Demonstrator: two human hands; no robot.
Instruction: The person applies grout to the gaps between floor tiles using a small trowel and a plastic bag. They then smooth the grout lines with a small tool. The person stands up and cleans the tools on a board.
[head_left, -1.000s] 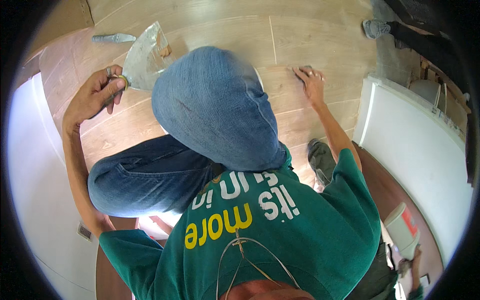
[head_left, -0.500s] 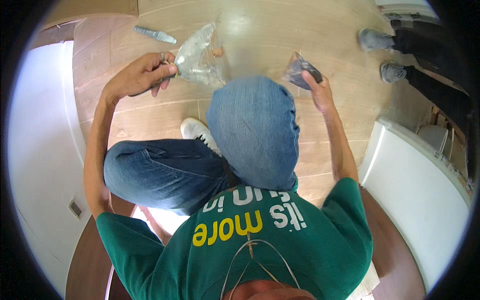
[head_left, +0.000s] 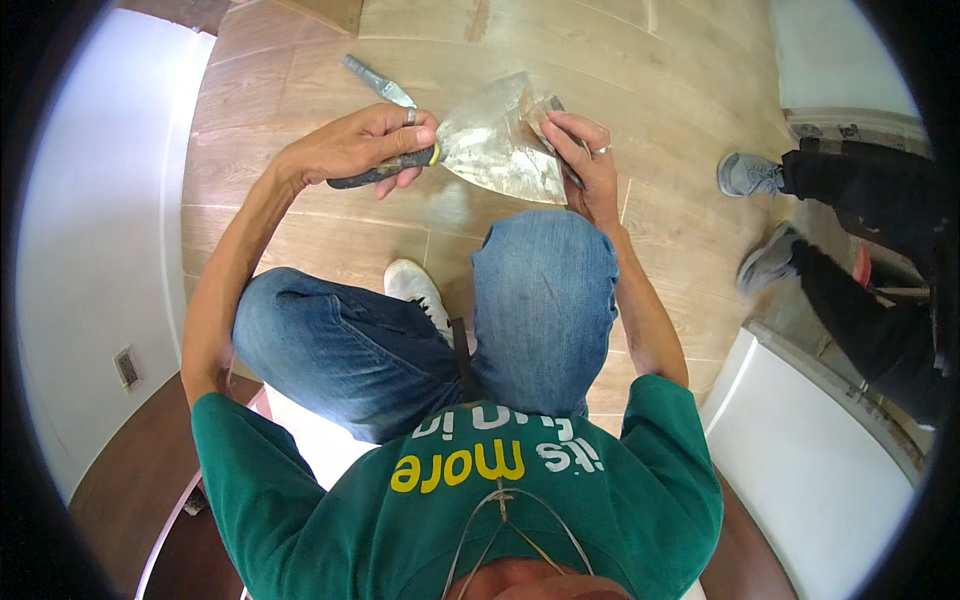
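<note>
My left hand [head_left: 375, 150] is closed round the black-and-yellow handle of a wide putty knife [head_left: 500, 140], whose smeared metal blade points right. In my right hand [head_left: 588, 160] is a flat scraper [head_left: 548, 122] with a dark grip, pinched between thumb and fingers. It stands edge-on at the end of the putty knife's blade; whether the two touch, I cannot tell for sure. Just beyond my left hand, a smaller narrow putty knife [head_left: 378, 80] with a greyish handle lies on the floor.
Wood-look floor boards [head_left: 690, 230] spread around my bent knees [head_left: 545, 300]. At the right stands another person in dark trousers [head_left: 860, 180] and grey shoes [head_left: 750, 175]. White walls [head_left: 110, 250] rise on the left and a low white panel [head_left: 800, 430] on the lower right.
Both hands have come together over the floor, bringing the scraper up to the putty knife's blade. The other person's nearer foot has shifted.
</note>
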